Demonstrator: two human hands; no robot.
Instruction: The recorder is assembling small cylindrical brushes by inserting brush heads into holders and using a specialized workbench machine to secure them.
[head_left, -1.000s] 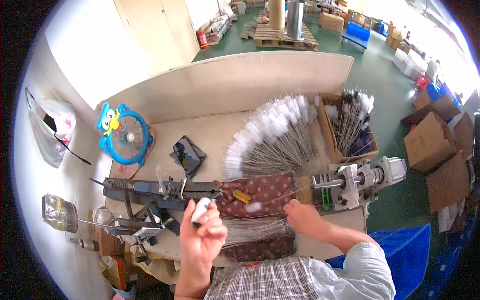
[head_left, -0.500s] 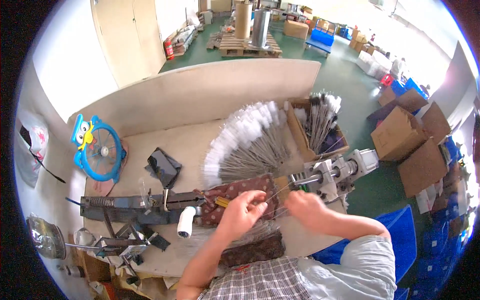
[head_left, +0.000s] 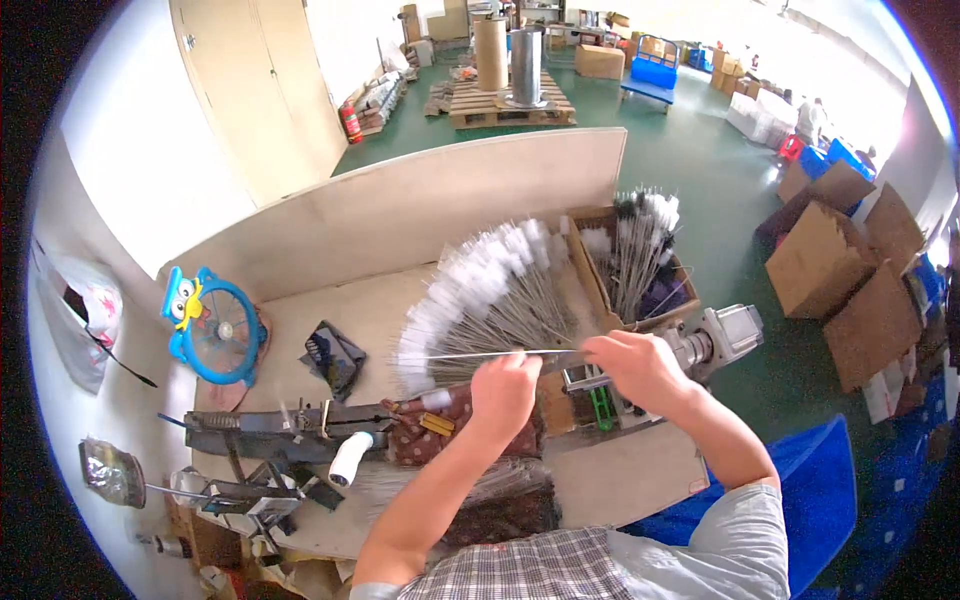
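A thin, straight metal wire (head_left: 465, 355) runs sideways between my hands, over the near part of a fanned pile of white-tipped wire brushes (head_left: 480, 270). My left hand (head_left: 505, 392) pinches it from below near its middle, and my right hand (head_left: 632, 362) closes round its right end. Whether its left end carries bristles cannot be made out against the pile. Just beyond my right hand sits a motor-driven clamp machine (head_left: 725, 335). A spotted brown cloth (head_left: 455, 400) with a yellow piece (head_left: 436, 424) on it lies beside my left hand.
An open cardboard box (head_left: 590, 260) of brushes stands behind the machine. A blue toy-like fan (head_left: 215, 325), a black plastic bag (head_left: 335, 360) and a metal bench fixture (head_left: 260, 430) occupy the left. Loose wires (head_left: 440, 482) lie near me; a blue bin (head_left: 800, 490) stands at right.
Both hands have moved up and away from me, off the cloth and machine front. The wire, slanted before, is now nearly level between them. The view has shifted slightly.
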